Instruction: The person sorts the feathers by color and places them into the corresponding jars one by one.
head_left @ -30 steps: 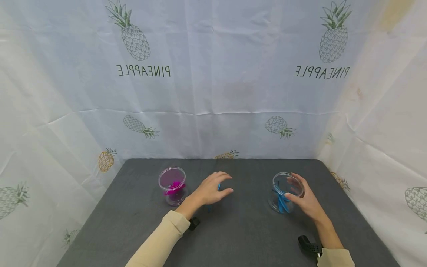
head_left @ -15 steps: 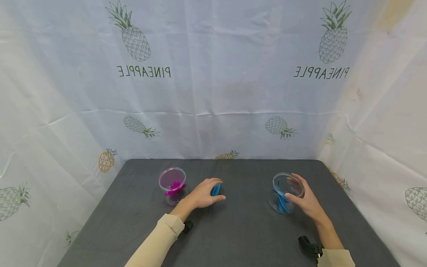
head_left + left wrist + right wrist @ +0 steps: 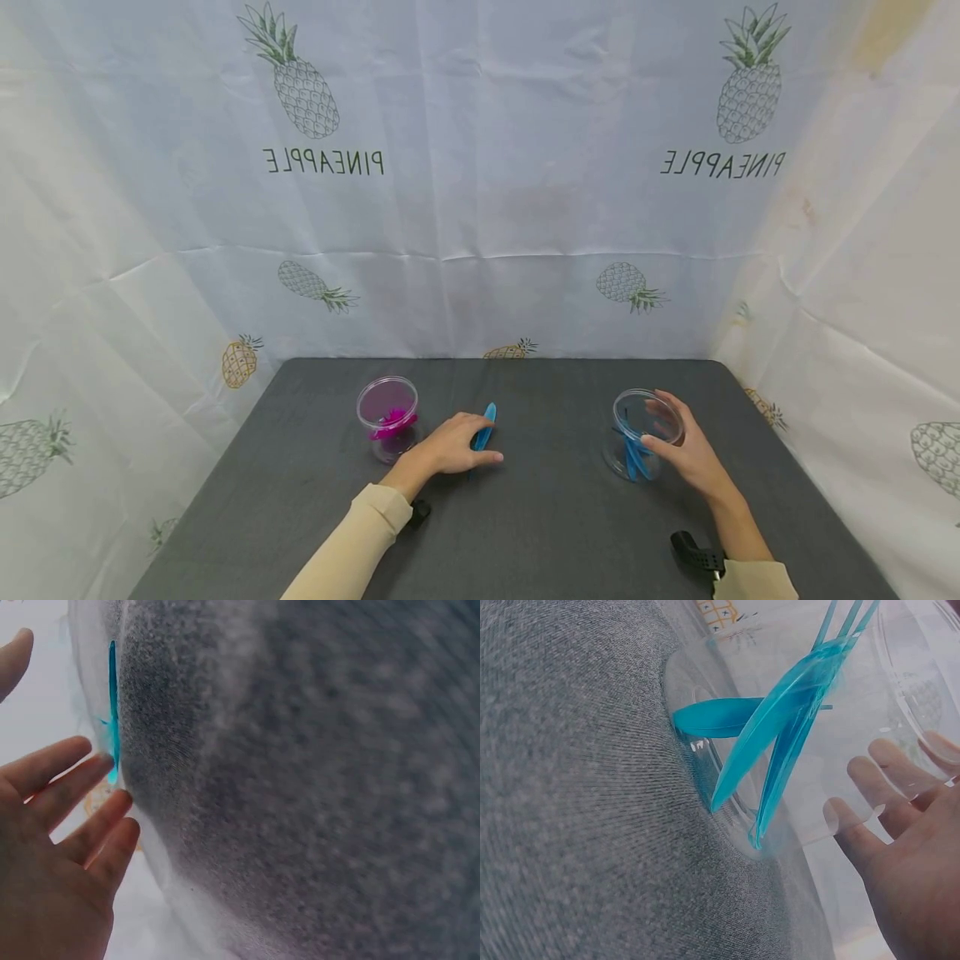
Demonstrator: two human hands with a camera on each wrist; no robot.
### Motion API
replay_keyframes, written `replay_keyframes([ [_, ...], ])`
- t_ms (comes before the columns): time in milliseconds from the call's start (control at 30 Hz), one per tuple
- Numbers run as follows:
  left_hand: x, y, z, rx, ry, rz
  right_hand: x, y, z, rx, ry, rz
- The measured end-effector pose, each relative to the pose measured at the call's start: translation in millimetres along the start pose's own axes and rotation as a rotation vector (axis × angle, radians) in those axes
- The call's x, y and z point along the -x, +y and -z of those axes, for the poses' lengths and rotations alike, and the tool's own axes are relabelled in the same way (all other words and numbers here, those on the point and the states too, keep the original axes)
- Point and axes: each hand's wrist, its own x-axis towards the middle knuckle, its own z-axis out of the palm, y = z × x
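On the dark table a blue feather [image 3: 486, 423] lies just beyond my left hand [image 3: 452, 445], which is held low over it. In the left wrist view, my fingers are spread and nearly straight, their tips beside the lower end of the feather [image 3: 113, 697]. I cannot tell whether they touch it. My right hand [image 3: 692, 450] grips a clear plastic jar [image 3: 633, 407] around its upper side, thumb near the rim. Several blue feathers [image 3: 769, 727] lean inside that jar, as the right wrist view shows.
A second clear jar [image 3: 386, 388] with bright magenta feathers [image 3: 392, 423] stands at the left, behind my left wrist. The table [image 3: 540, 533] meets a white curtain [image 3: 480, 208] printed with pineapples at its back and sides.
My left hand has moved left and toward me, lowering near the feather, and more of that feather now shows. My right hand and its jar have stayed in place.
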Motion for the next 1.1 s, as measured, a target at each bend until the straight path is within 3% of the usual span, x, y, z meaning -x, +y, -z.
replay_keyframes([
  [233, 6.1, -0.9, 1.1, 0.016, -0.03, 0.031, 0.7, -5, -2, -0.015, 0.004, 0.014],
  [767, 13.1, -1.2, 3.9, -0.006, -0.112, 0.024, -0.6, 0, 1, -0.019, -0.004, -0.011],
  [1100, 13.0, -4.6, 2.4, 0.019, -0.086, 0.027, 0.1, 1, 1, -0.032, -0.01, -0.007],
])
